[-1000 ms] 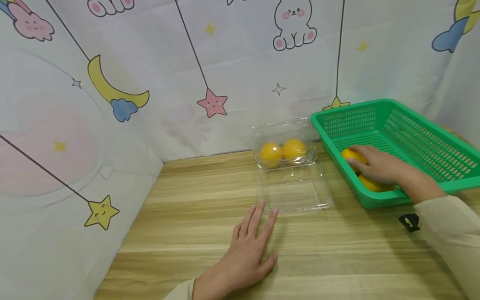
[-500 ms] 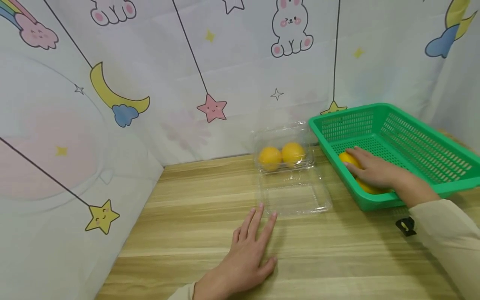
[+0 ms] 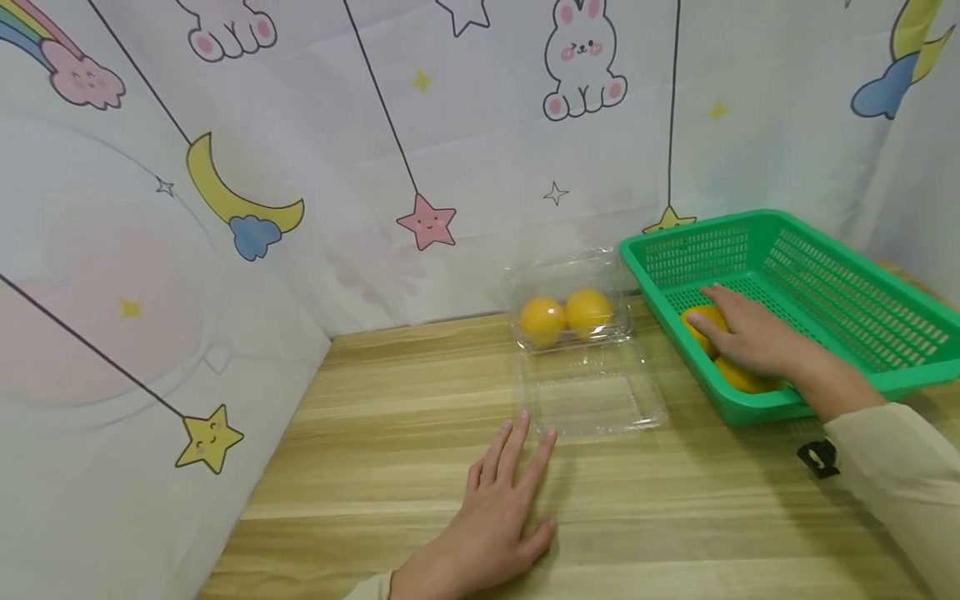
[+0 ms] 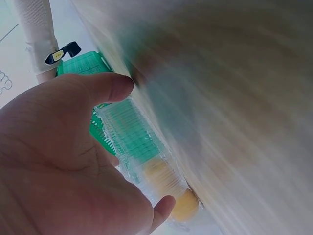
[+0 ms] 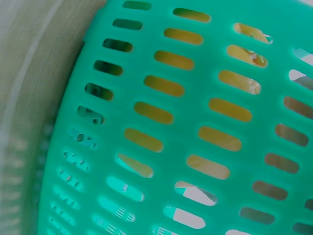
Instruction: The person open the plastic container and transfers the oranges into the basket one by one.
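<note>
My left hand (image 3: pixel 491 508) rests on the wooden table with its fingers spread, fingertips near the front edge of a clear plastic clamshell box (image 3: pixel 592 404). The box lies unfolded. Two oranges, a left one (image 3: pixel 543 322) and a right one (image 3: pixel 589 313), sit side by side in its back half. Inside the green basket (image 3: pixel 750 408), my right hand (image 3: pixel 757 337) lies over oranges, fingers fairly straight and thumb extended. One orange (image 3: pixel 693 327) shows by the thumb, another (image 3: pixel 742 377) under the palm. The right wrist view shows mostly the slotted basket wall (image 5: pixel 171 127), with orange behind it.
A white cloth (image 3: pixel 480 133) printed with stars, moons and rabbits hangs behind and left of the table (image 3: pixel 390 417). A black strap piece (image 3: pixel 817 458) is by the right sleeve (image 3: pixel 892 467). The basket stands right of the box.
Inside the basket, my right hand's thumb and fingers have spread out over the oranges. My left hand stays in place on the table. The head view has shifted slightly.
</note>
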### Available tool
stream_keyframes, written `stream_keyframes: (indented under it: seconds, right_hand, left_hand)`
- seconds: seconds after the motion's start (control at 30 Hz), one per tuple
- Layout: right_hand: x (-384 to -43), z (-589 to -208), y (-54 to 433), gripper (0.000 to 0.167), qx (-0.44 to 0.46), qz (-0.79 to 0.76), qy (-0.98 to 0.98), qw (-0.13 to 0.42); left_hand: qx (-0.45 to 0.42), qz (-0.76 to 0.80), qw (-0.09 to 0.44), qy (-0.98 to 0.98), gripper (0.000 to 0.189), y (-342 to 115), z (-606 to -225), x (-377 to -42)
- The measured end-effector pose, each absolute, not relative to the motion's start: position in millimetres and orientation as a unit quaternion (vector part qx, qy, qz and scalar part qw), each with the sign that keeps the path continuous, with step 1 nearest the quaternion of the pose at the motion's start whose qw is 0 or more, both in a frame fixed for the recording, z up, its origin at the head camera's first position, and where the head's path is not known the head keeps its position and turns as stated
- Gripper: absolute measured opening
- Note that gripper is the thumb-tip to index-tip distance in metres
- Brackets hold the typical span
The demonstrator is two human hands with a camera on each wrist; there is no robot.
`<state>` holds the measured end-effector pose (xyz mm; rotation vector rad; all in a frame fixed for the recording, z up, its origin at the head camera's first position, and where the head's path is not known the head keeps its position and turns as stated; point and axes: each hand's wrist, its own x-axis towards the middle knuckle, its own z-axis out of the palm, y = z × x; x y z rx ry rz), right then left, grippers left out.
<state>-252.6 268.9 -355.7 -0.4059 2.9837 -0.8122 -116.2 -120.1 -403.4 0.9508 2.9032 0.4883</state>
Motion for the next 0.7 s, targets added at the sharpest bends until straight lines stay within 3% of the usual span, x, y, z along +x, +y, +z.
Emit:
stream_keyframes:
  seconds: [0.2,0.4,0.5,0.6,0.7]
  right_hand:
    - [-249,-347,265,0.078,-0.103,-0.271,0.955,-0.055]
    - [-239,-341,259,0.067,-0.083,-0.282,0.935,-0.197]
    - [-233,-340,257,0.062,-0.083,-0.28,0.925,-0.243]
    - [-228,-338,252,0.064,-0.091,-0.281,0.928,-0.226]
    - [-224,-336,243,0.072,-0.106,-0.277,0.94,-0.168]
  left_hand:
    - [0.304,0.152,0.015,0.94,0.096,-120,-404,-115]
    - [0.304,0.146,0.014,0.941,0.095,-119,-404,-116]
    - [0.305,0.147,0.015,0.941,0.095,-119,-404,-116]
    - [0.306,0.147,0.01,0.941,0.095,-119,-405,-117]
    - [0.306,0.148,0.007,0.94,0.095,-118,-405,-117]
